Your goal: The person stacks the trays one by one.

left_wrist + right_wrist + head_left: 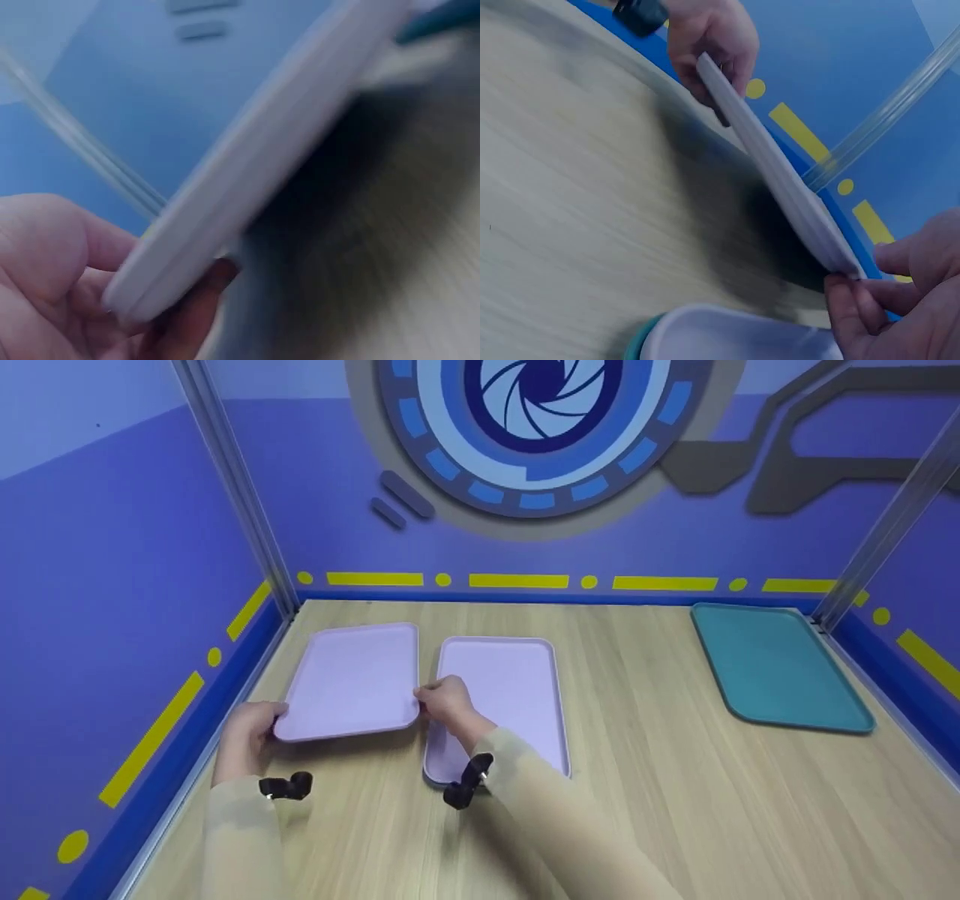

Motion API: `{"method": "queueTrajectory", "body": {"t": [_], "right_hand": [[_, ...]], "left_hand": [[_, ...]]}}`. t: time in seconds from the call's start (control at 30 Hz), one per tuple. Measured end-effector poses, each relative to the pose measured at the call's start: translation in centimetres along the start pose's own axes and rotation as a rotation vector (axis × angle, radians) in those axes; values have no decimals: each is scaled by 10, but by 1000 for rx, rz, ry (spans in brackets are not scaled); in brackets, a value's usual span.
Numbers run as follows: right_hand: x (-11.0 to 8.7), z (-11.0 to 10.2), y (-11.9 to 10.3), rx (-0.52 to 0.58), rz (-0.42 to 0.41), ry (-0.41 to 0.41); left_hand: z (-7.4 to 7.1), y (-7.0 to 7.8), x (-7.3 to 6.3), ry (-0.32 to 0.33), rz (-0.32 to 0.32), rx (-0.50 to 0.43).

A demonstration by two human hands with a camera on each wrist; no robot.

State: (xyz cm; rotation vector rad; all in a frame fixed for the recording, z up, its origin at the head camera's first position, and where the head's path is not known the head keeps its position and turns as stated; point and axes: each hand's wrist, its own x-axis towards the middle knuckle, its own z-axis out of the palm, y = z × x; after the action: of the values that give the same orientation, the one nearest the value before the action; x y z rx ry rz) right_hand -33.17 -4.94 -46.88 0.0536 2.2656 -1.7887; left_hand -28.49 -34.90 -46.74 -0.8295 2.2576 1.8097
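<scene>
Left hand (247,731): we grip the near-left corner of the lilac tray (352,681), fingers (187,311) curled under its rim
Right hand (446,701): we pinch the tray's near-right corner
Tray: lifted off the bench (675,780) between our fingers, its shadow showing beneath
Neighbour: second lilac tray (510,690) lies just right of our right fingers
Care: we keep both grips level so the rim clears that neighbour

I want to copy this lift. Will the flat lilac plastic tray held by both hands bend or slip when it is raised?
The flat lilac plastic tray probably stays stiff: in the right wrist view its edge runs straight between the left hand and the right hand. It seems light, since fingertips alone pinch it. Its smooth surface may slip, though the raised rim likely helps.
</scene>
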Motion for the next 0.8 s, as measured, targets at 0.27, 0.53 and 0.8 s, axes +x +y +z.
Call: {"method": "queueTrajectory", "body": {"t": [0.27, 0.53, 0.8], "right_hand": [[5, -14, 7, 76, -16, 4], [5, -45, 3, 121, -48, -3], [-7, -90, 6, 55, -84, 37]], "left_hand": [[2, 0, -8, -85, -16, -147], [23, 9, -16, -108, 53, -261], [58, 18, -23, -130, 92, -217]]}}
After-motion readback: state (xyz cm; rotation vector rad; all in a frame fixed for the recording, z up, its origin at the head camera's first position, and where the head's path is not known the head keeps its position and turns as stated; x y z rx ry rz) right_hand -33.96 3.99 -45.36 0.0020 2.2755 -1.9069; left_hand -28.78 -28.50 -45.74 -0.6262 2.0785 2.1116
